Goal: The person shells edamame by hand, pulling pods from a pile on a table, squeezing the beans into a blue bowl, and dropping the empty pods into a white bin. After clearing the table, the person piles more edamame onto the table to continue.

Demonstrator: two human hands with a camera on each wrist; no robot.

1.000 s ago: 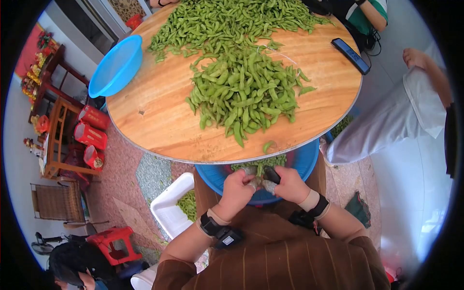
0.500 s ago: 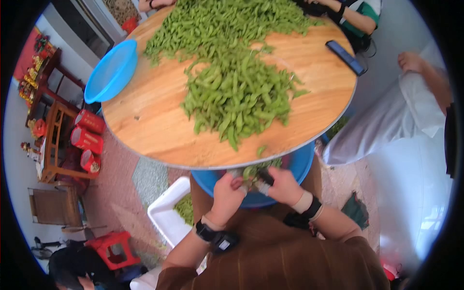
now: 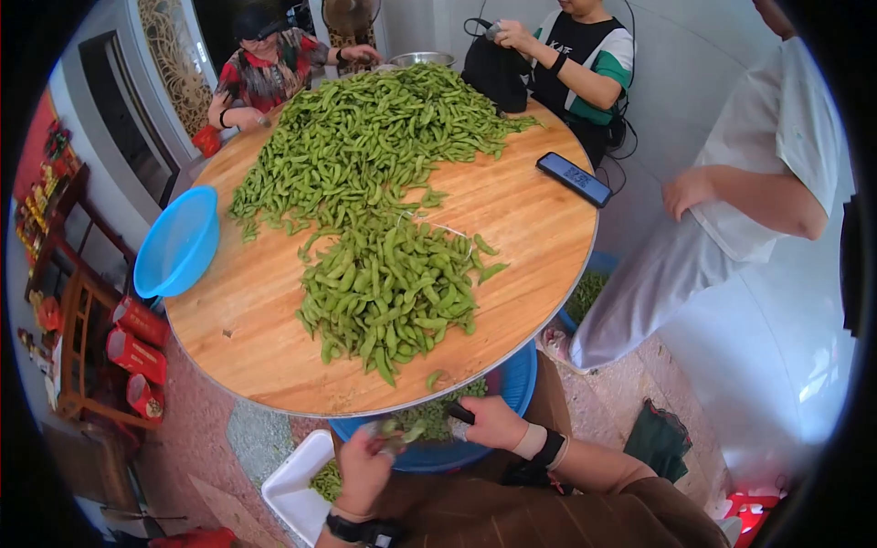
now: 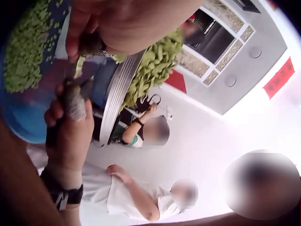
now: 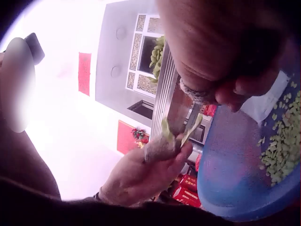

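Note:
My left hand point(image 3: 364, 468) pinches a green soybean pod point(image 5: 166, 129) between taped thumb and fingers, at the left side of a blue basin point(image 3: 523, 373). Two pale-green ends of it stick out in the right wrist view. Over the basin's right side, my right hand point(image 3: 498, 426) grips a small dark tool point(image 3: 460, 413), whose kind I cannot tell; grey tape wraps the thumb point(image 4: 75, 104). Shelled green beans point(image 5: 282, 146) lie in the basin below both hands. Above it, a heap of soybean pods point(image 3: 384, 292) covers the near part of the round wooden table point(image 3: 247, 356).
A larger pod heap point(image 3: 365, 137) fills the far side. A tilted light-blue bowl point(image 3: 178, 242) rests at the table's left edge, a phone point(image 3: 574, 179) at the right. A white tub point(image 3: 285, 493) stands on the floor left of the basin. Two people sit opposite; another stands right.
The head view has tilted up, showing the people opposite. My hands were together over the basin; now they are apart, the left drawn left with the pod, the right still holding the dark tool.

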